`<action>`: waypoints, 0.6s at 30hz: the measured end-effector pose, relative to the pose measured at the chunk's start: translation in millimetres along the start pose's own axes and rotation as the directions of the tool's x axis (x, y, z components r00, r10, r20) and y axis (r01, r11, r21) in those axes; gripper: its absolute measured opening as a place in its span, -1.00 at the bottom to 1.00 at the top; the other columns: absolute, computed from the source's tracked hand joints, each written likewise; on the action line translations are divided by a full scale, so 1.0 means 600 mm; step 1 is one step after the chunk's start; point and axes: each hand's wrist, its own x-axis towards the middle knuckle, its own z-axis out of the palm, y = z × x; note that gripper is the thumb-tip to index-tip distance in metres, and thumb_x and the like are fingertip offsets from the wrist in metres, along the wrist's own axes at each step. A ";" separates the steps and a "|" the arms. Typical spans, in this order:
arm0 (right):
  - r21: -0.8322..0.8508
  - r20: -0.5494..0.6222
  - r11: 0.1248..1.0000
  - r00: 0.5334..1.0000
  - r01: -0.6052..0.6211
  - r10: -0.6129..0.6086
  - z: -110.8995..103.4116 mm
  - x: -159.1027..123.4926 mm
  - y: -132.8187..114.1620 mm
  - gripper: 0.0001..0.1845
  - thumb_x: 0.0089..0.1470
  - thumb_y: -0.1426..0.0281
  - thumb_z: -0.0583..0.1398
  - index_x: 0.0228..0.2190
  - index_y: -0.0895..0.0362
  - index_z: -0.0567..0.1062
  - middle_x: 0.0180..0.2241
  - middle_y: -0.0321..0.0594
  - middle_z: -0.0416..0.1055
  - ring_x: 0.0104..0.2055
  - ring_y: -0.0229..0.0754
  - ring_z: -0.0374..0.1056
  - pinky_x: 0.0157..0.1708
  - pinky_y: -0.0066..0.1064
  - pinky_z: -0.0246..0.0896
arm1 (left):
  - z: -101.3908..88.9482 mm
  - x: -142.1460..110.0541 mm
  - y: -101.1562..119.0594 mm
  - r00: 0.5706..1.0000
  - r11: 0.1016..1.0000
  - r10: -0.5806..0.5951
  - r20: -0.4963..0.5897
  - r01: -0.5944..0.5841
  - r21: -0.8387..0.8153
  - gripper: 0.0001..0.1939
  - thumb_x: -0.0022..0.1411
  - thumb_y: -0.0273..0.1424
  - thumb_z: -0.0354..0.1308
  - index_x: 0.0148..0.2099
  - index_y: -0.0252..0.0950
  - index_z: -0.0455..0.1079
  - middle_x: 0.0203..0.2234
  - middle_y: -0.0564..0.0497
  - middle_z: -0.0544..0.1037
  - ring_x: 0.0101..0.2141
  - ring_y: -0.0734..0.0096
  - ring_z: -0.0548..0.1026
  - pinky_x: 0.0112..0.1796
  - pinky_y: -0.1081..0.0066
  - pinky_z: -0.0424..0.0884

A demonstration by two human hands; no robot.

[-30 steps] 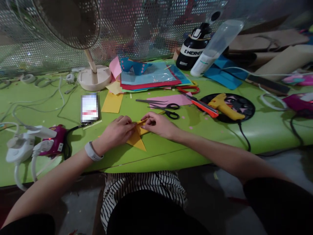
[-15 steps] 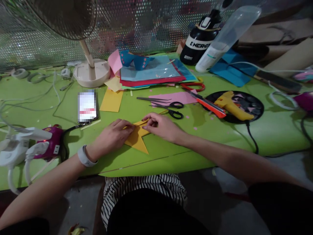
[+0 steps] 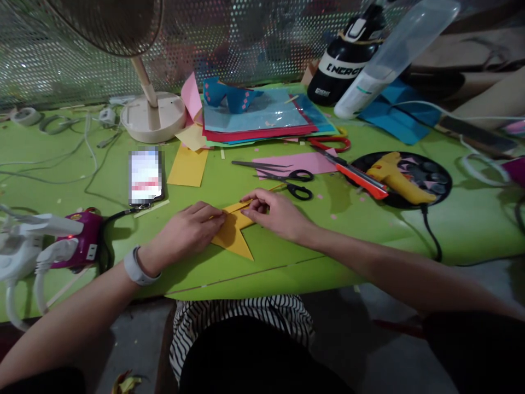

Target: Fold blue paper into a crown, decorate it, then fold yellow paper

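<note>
A yellow paper piece [image 3: 233, 236] with pointed ends lies on the green table [image 3: 287, 273]. My left hand [image 3: 194, 227] presses on its left part, fingers closed together at the paper. My right hand [image 3: 276, 213] pinches the paper's right side near its upper edge, where a narrow folded strip shows. The undersides of both hands' fingertips are hidden. Just beyond my right hand lie black scissors [image 3: 301, 191] and grey tweezers [image 3: 262, 166], partly over a pink paper sheet [image 3: 315, 163].
An orange cutter [image 3: 361, 178] leans by a black round tray [image 3: 445, 189] holding a yellow glue gun [image 3: 404, 183]. Behind stand a fan [image 3: 151, 117], a paper stack [image 3: 262, 131] and a black bottle [image 3: 336, 71]. A phone [image 3: 145, 175] and purple power strip [image 3: 88, 241] sit left.
The view has shifted slightly. Both hands stay on the yellow paper in nearly the same grip, and the folded strip at its upper edge shows a little wider.
</note>
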 end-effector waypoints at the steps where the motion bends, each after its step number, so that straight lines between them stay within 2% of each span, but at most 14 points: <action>1: -0.003 0.000 1.000 1.000 0.000 0.000 0.000 0.000 0.000 -0.79 0.08 0.34 0.23 -0.21 0.11 0.47 -0.42 -0.26 0.47 -0.40 -0.23 0.35 -0.39 -0.36 0.24 | 0.000 0.000 0.000 1.000 1.000 0.003 -0.001 -0.003 0.010 -0.75 0.40 -0.46 -0.02 -0.04 -0.38 0.47 -0.11 -0.16 0.57 -0.19 0.29 0.50 -0.17 0.28 0.52; 5: -0.001 0.003 1.000 1.000 -0.004 0.004 0.000 0.000 -0.003 -0.78 0.08 0.35 0.23 -0.20 0.12 0.47 -0.42 -0.27 0.47 -0.41 -0.24 0.35 -0.41 -0.38 0.23 | 0.002 -0.001 -0.001 1.000 0.999 0.020 0.001 -0.020 0.046 -0.76 0.39 -0.46 -0.02 -0.03 -0.40 0.45 -0.11 -0.15 0.56 -0.19 0.27 0.49 -0.18 0.29 0.51; 9: -0.015 0.004 1.000 1.000 -0.003 0.004 -0.001 0.000 -0.004 -0.80 0.08 0.37 0.23 -0.20 0.12 0.48 -0.42 -0.26 0.47 -0.40 -0.24 0.36 -0.39 -0.37 0.25 | 0.005 0.001 0.002 1.000 0.994 0.006 0.014 -0.008 0.108 -0.73 0.42 -0.43 -0.02 0.07 -0.35 0.39 -0.10 -0.13 0.54 -0.19 0.30 0.48 -0.19 0.33 0.46; 13: -0.028 0.010 1.000 1.000 0.010 -0.010 -0.002 0.000 -0.004 -0.81 0.09 0.37 0.22 -0.21 0.12 0.49 -0.42 -0.25 0.48 -0.40 -0.23 0.36 -0.39 -0.36 0.26 | 0.008 0.004 0.011 0.996 0.979 0.015 0.088 -0.032 0.203 -0.64 0.44 -0.27 -0.03 0.20 -0.24 0.28 -0.07 -0.12 0.51 -0.16 0.24 0.45 -0.23 0.31 0.39; 18: -0.047 0.012 0.999 1.000 0.022 -0.021 -0.001 0.000 -0.002 -0.81 0.09 0.37 0.23 -0.22 0.14 0.50 -0.43 -0.25 0.48 -0.43 -0.25 0.34 -0.42 -0.38 0.24 | 0.017 -0.001 0.016 0.998 0.975 -0.005 0.066 -0.010 0.222 -0.58 0.40 -0.06 -0.04 0.16 -0.13 0.32 -0.07 -0.08 0.47 -0.15 0.22 0.41 -0.16 0.26 0.31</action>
